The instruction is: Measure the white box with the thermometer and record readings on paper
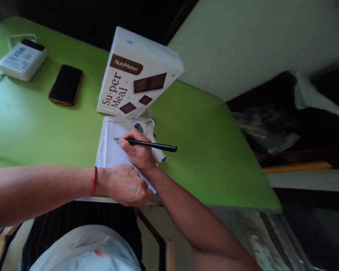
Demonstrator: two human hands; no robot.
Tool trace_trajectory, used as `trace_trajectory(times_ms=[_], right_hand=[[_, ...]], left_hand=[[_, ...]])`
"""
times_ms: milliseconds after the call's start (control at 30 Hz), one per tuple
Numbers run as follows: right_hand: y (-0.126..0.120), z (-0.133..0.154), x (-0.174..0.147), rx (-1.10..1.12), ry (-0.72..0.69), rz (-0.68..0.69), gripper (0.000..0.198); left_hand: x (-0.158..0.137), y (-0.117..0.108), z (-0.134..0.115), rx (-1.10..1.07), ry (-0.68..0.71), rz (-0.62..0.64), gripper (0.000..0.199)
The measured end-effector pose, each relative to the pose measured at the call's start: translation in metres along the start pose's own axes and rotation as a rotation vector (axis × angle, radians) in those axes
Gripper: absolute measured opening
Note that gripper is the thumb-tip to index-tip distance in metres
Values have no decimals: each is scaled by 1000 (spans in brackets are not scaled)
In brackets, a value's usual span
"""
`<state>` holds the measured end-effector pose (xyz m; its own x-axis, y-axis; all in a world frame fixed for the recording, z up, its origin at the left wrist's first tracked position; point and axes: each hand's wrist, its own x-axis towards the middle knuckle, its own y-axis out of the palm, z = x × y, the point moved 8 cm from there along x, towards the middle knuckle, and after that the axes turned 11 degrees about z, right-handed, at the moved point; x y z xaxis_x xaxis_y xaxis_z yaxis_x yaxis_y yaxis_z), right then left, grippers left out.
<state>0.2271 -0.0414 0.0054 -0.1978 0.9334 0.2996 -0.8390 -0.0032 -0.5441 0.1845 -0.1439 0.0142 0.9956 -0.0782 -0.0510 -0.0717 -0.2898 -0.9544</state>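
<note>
A black pen [162,146] is pinched in my right hand [138,150], its tip touching a white sheet of paper [120,130]. Small handwriting in narrow columns fills the sheet's left side. My left hand [127,185], with a red string bracelet [94,181] at the wrist, rests across the lower part of the sheet. Its fingers are curled near the lower right corner, and whatever they may hold is hidden. Partly behind my right hand lies a white and blue infrared thermometer [148,126]. A NutriMotion box [124,88] stands just beyond the top of the paper.
On the green table [203,150], a phone [66,84] lies left of the box. Farther left sits a white device with a cable [22,60]. The table's right edge borders a dark shelf with plastic bags [271,128]. A pale wall [257,37] rises behind.
</note>
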Motion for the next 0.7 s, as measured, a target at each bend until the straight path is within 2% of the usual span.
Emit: trace_trajectory(times_ms=[300, 700], right_hand=[[6, -1, 1, 51, 26, 59, 21], [6, -1, 1, 56, 41, 55, 21]], left_hand=[[0, -2, -1, -1, 22, -24, 14], [0, -8, 0, -8, -55, 151, 19]])
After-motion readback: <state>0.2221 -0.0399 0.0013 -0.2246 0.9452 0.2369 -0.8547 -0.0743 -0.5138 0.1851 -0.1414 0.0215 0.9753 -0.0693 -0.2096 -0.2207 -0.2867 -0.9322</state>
